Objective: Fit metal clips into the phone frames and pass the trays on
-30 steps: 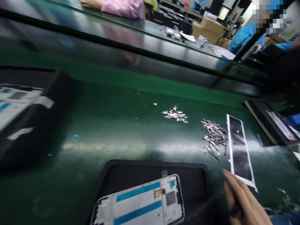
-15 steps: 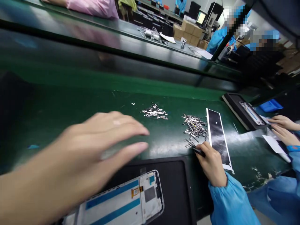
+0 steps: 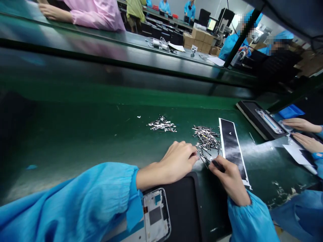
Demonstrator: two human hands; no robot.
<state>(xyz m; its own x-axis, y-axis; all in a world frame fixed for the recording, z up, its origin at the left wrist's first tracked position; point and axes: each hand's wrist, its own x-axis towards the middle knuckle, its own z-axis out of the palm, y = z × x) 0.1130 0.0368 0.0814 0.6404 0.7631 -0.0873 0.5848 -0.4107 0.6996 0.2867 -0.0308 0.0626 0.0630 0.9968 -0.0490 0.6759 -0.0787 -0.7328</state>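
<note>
My left hand (image 3: 178, 160) reaches over the black tray, its fingers curled together at the near left edge of a heap of small flex cables (image 3: 205, 137). Whatever its fingertips hold, if anything, is hidden. In my right hand (image 3: 230, 174) is a pair of black tweezers (image 3: 218, 165), pointing left toward the loose cables at the heap's near side. Below my left forearm a phone frame (image 3: 157, 215), silver with blue film strips, lies in the black tray (image 3: 185, 208); my sleeve covers much of it. A smaller heap of cables (image 3: 163, 125) sits farther left.
A black sheet with white edges (image 3: 232, 144) lies right of the large heap. At the right, a co-worker's hands (image 3: 306, 134) are beside another tray (image 3: 259, 119) holding a phone frame. A raised shelf (image 3: 101, 47) crosses the back, with a white cable bundle (image 3: 161, 44) on it.
My left hand has swung right from above the phone frame to the large heap, its fingers closing from a spread pose. My right hand stays near the heap with the tweezers.
</note>
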